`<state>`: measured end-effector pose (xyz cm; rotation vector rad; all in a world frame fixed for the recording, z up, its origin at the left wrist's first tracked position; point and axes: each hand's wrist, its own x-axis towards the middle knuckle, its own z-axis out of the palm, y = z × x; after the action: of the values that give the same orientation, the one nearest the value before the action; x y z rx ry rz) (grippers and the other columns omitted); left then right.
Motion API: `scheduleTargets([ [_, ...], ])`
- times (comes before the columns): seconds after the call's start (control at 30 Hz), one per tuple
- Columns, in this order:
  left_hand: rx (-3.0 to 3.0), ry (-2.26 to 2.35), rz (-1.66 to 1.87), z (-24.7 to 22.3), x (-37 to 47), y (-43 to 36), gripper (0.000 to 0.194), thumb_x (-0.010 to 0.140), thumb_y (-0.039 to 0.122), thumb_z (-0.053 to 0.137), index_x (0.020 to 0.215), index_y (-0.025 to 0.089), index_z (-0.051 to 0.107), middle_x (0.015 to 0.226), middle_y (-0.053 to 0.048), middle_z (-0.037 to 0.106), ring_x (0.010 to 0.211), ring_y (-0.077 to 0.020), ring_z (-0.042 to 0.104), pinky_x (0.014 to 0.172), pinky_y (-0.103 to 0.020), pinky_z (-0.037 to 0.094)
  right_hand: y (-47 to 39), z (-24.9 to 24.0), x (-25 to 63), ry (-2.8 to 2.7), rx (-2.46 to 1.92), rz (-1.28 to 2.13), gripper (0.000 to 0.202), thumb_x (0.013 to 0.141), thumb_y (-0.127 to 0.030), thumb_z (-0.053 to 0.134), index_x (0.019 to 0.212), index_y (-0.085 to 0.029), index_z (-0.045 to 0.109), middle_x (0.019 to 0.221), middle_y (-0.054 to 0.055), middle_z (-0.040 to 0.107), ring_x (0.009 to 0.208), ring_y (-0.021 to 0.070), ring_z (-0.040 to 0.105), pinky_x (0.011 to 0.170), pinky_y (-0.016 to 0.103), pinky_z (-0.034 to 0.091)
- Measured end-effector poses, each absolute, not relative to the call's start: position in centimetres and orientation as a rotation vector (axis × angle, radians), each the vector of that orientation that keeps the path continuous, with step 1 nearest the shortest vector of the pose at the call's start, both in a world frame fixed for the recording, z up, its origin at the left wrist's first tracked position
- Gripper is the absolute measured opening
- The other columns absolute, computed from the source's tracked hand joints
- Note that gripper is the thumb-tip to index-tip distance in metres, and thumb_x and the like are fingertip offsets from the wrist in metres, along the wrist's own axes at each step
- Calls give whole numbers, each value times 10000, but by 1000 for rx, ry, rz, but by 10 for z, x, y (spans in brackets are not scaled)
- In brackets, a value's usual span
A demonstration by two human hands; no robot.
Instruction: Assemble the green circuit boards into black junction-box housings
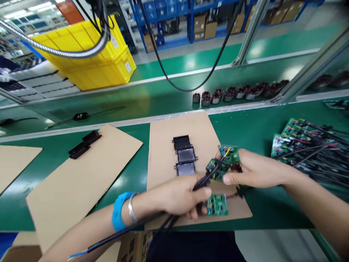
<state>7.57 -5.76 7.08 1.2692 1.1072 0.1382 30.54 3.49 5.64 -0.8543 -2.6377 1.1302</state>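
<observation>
My left hand (181, 194), with a blue band and a silver bracelet at the wrist, is closed round black cables (203, 182). One cable trails down to the lower left and ends in blue and yellow wires. My right hand (245, 169) grips green circuit boards (222, 165) between thumb and fingers, just right of the left hand. Blue and yellow wires lie over these boards. Below them, another green circuit board (217, 204) is over the cardboard sheet (163, 145). Black housings (185, 154) sit in a column on the sheet, beyond my left hand.
Circuit boards with black cables (308, 145) are piled at the right. Two black parts (84, 145) rest on another cardboard sheet (68, 178). Copper-wound coils (234, 92) line the back ledge. Yellow crates (92, 62) stand beyond, and a black cable (185, 89) hangs in front.
</observation>
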Motion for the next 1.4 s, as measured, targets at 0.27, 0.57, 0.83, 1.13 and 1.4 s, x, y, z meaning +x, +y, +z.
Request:
scheduleTargets([
  [0.27,2072,1491,-396,90,62,-69,288,878,240,370,891,163,647,810,-132,692,691,-300,657,625,-408,492,50,38,294,-2708,-826,1203,431,965,-460,435,630,-189,422,744,8,518,692,146,486,676,273,383],
  [0.57,1963,1877,-97,100,15,-45,514,762,94,414,1253,146,557,1094,-162,669,989,-313,638,836,-428,472,43,51,259,-2283,-1154,1326,276,868,-395,602,693,-184,572,612,-53,467,575,100,396,553,232,300],
  [0.83,1660,1753,543,38,19,5,287,861,468,533,762,198,538,602,34,527,527,-130,454,514,-245,297,96,41,217,-2342,-1071,1350,217,808,-373,645,756,-163,648,641,-30,572,602,109,501,558,220,387],
  [1.13,1633,1871,592,25,13,29,278,831,348,529,625,209,406,543,42,435,517,-122,390,514,-257,215,74,48,167,-2730,-1268,183,230,840,-66,435,944,-122,633,893,156,638,858,260,578,632,310,407],
  [1.4,1589,1638,551,22,-15,46,235,769,409,643,809,186,578,642,50,521,590,-129,493,529,-231,331,125,37,181,-2882,-691,610,257,918,-277,565,1160,-217,630,944,58,658,836,189,619,731,290,448],
])
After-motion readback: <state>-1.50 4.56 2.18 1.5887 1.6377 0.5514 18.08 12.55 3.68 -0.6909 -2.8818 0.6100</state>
